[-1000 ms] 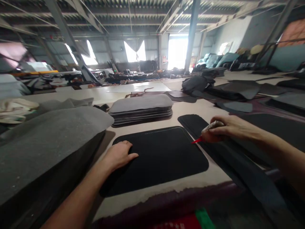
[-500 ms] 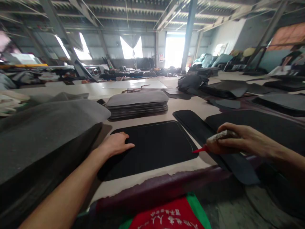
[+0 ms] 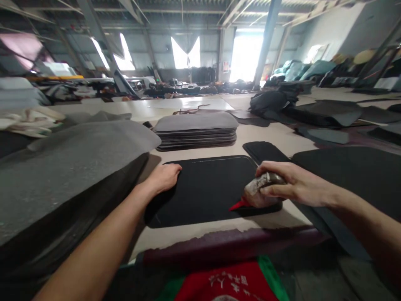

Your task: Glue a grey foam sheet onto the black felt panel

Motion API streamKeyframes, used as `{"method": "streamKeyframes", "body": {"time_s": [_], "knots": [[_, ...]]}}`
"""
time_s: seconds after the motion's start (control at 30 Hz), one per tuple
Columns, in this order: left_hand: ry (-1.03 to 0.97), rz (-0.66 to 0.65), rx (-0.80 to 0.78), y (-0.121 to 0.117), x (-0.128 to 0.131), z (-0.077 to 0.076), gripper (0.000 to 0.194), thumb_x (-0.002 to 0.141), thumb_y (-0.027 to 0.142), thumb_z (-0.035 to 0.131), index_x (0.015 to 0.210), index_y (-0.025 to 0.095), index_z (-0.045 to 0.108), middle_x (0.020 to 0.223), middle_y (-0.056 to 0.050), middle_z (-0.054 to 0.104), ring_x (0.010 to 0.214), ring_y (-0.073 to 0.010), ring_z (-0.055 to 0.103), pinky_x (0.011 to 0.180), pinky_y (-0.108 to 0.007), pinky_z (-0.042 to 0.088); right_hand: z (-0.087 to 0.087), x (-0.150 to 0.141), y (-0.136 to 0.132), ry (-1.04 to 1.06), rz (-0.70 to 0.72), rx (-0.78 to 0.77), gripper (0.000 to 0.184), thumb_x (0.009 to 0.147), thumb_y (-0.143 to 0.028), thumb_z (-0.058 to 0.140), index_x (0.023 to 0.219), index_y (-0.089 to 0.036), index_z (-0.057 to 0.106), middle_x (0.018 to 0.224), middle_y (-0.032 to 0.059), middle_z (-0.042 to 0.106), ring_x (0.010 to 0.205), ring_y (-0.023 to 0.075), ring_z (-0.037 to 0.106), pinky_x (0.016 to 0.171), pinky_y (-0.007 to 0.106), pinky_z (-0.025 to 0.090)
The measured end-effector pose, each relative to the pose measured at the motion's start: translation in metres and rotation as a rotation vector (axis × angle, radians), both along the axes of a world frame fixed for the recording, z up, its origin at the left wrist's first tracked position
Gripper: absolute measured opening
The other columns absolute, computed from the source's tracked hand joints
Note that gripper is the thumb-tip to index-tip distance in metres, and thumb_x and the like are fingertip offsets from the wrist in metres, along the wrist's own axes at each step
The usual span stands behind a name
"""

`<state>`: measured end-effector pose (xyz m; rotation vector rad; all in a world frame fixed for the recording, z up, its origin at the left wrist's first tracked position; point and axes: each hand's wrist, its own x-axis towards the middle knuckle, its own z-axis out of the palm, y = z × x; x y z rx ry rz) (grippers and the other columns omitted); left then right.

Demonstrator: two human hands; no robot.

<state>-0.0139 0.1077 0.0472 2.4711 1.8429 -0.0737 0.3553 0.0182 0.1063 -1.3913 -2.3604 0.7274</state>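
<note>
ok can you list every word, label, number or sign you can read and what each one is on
Red cloth with green edging, bottom of view: white Chinese-style characters, too blurred to quote reliably.
Small reddish sign by the bright doorway: too small to read.
Bottle in the right hand: no lettering discernible.

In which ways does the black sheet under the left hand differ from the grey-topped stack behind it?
The black sheet shows a dark top face, while the stack has a grey one. The sheet lies low and flat; the stack rises in many layers. The left hand touches the sheet, and no hand touches the stack. Both have rounded corners and lie on the same pale tabletop.
</note>
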Motion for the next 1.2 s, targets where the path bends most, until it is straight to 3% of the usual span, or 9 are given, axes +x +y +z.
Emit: {"method": "streamKeyframes", "body": {"time_s": [0.17, 0.5, 0.8, 0.93, 1.03, 1.1, 1.2], "knots": [[-0.071, 0.029, -0.001, -0.001, -0.003, -0.002, 0.036, 0.102, 0.040, 0.052, 0.129, 0.017, 0.061, 0.128, -0.012, 0.066, 0.118, -0.0249, 0.063, 0.104, -0.050, 0.049, -0.008, -0.047, 0.023, -0.025, 0.165, 0.075, 0.029, 0.085, -0.044, 0.065, 0.105, -0.023, 0.062, 0.095, 0.0018, 0.065, 0.081, 0.0205, 0.060, 0.068, 0.029, 0.043], [-0.158, 0.051, -0.028, 0.004, -0.007, -0.002, 0.030, 0.101, 0.031, 0.055, 0.127, 0.017, 0.061, 0.121, -0.009, 0.068, 0.114, -0.0238, 0.065, 0.102, -0.049, 0.052, -0.023, -0.135, 0.044, 0.055, 0.410, 0.148, 0.022, 0.090, -0.039, 0.061, 0.105, -0.022, 0.058, 0.098, 0.0023, 0.062, 0.087, 0.0207, 0.058, 0.075, 0.031, 0.040], [-0.178, 0.058, -0.058, 0.000, -0.007, 0.007, 0.032, 0.101, 0.031, 0.055, 0.129, 0.017, 0.060, 0.121, -0.009, 0.069, 0.114, -0.0236, 0.065, 0.102, -0.048, 0.051, -0.033, -0.175, 0.047, 0.117, 0.450, 0.210, 0.020, 0.087, -0.032, 0.062, 0.102, -0.020, 0.056, 0.101, 0.0039, 0.061, 0.091, 0.0219, 0.057, 0.079, 0.032, 0.039], [-0.213, 0.070, -0.065, 0.004, -0.010, 0.003, 0.030, 0.101, 0.030, 0.054, 0.128, 0.017, 0.061, 0.119, -0.009, 0.069, 0.112, -0.0227, 0.065, 0.102, -0.047, 0.051, -0.033, -0.162, 0.052, 0.116, 0.357, 0.241, 0.024, 0.088, -0.037, 0.062, 0.105, -0.021, 0.058, 0.102, 0.0037, 0.062, 0.090, 0.0224, 0.057, 0.077, 0.033, 0.040], [-0.250, 0.076, -0.048, 0.005, -0.013, -0.002, 0.029, 0.101, 0.024, 0.053, 0.127, 0.017, 0.061, 0.116, -0.008, 0.071, 0.111, -0.0221, 0.066, 0.101, -0.046, 0.051, -0.038, -0.136, 0.056, 0.192, 0.167, 0.079, 0.032, 0.084, -0.043, 0.066, 0.109, -0.022, 0.061, 0.096, 0.0023, 0.064, 0.083, 0.0219, 0.058, 0.072, 0.033, 0.042], [-0.285, 0.066, -0.019, 0.003, -0.016, -0.003, 0.032, 0.098, 0.016, 0.049, 0.128, 0.018, 0.061, 0.114, -0.006, 0.073, 0.110, -0.0203, 0.067, 0.100, -0.039, 0.052, -0.045, -0.117, 0.059, 0.370, -0.008, -0.106, 0.041, 0.081, -0.047, 0.071, 0.112, -0.022, 0.062, 0.093, 0.0019, 0.065, 0.081, 0.0215, 0.058, 0.068, 0.031, 0.044], [-0.358, 0.064, 0.078, -0.006, -0.018, -0.002, 0.045, 0.092, 0.009, 0.039, 0.132, 0.019, 0.059, 0.117, -0.005, 0.073, 0.110, -0.0180, 0.067, 0.098, -0.029, 0.052, -0.054, -0.088, 0.066, 0.856, -0.242, -0.315, 0.044, 0.074, -0.047, 0.079, 0.104, -0.018, 0.063, 0.089, 0.0023, 0.064, 0.075, 0.0183, 0.058, 0.058, 0.026, 0.045]]}}
